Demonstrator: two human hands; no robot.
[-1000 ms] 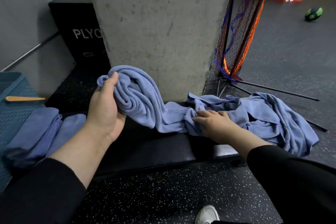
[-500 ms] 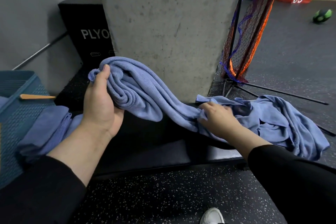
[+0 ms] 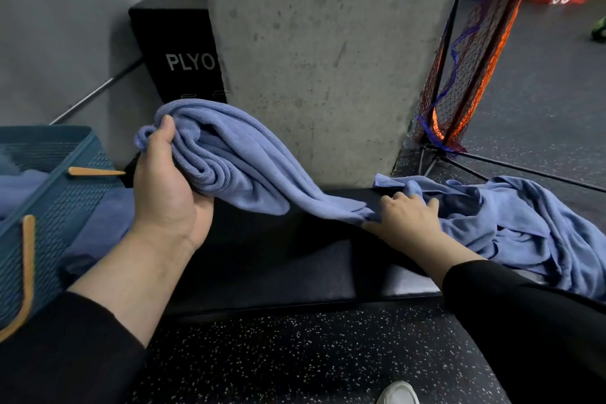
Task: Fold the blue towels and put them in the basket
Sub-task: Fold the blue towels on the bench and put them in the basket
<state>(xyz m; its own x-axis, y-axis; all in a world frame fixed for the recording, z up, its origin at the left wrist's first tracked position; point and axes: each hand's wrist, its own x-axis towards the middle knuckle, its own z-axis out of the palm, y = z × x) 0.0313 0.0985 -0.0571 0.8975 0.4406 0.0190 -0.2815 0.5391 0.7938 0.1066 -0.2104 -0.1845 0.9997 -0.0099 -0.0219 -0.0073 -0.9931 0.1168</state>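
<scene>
head | basket (image 3: 70,180): blue cloth inside | left fingers (image 3: 167,123) clamp towel (image 3: 236,167) | right fingers (image 3: 401,198) pinch it

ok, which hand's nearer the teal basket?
Left. The left hand grips a towel just beside the basket; the right hand is far across the bench.

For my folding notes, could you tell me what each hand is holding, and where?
The left hand grips the blue towel at its bunched, raised end; the right hand pinches its other end on the bench.
</scene>
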